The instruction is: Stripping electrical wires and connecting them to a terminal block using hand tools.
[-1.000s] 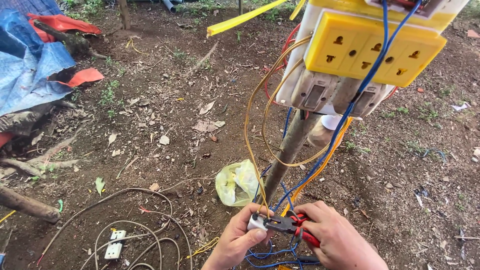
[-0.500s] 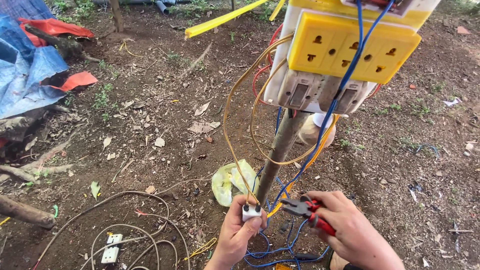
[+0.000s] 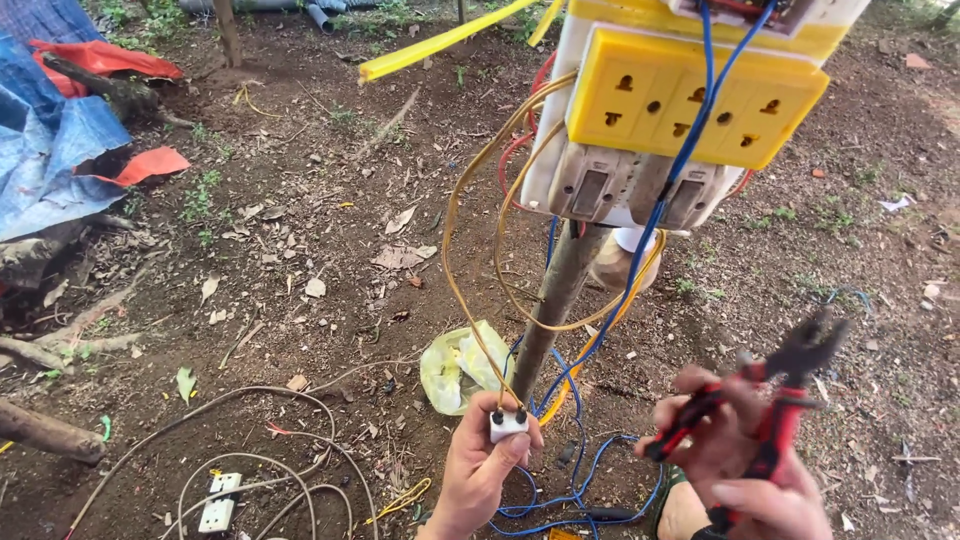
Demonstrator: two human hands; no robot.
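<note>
Left hand: my left hand [image 3: 478, 470] pinches a small white plug piece [image 3: 508, 424] between thumb and fingers, closed tight on it, low in the middle of my view
White plug piece: it sits at the top of my left fist, two dark holes facing up, with the yellow wires [image 3: 470, 270] running into it
Right hand: my right hand [image 3: 748, 470] is closed around the red handles of the pliers [image 3: 770, 400], off to the right of the left hand and apart from it
Pliers: dark jaws point up and to the right, a little blurred; I cannot tell whether the jaws are parted; they touch no wire
Yellow wires: they loop up from the plug piece to the left side of the box on the post
Post: the wooden post [image 3: 558, 300] stands just behind my left hand, leaning slightly, and carries the white box [image 3: 600, 190]
Yellow socket block [image 3: 695, 105]: fixed to the front of the box, at the top of my view
Blue wire [image 3: 660, 215]: runs down from the top of the box, past the post, and coils on the dirt between my hands
Ground: yellow plastic bag [image 3: 455, 365] at the foot of the post; a grey cable with a white socket strip [image 3: 218, 503] lies to the lower left; blue tarp [image 3: 60, 150] at the far left
</note>
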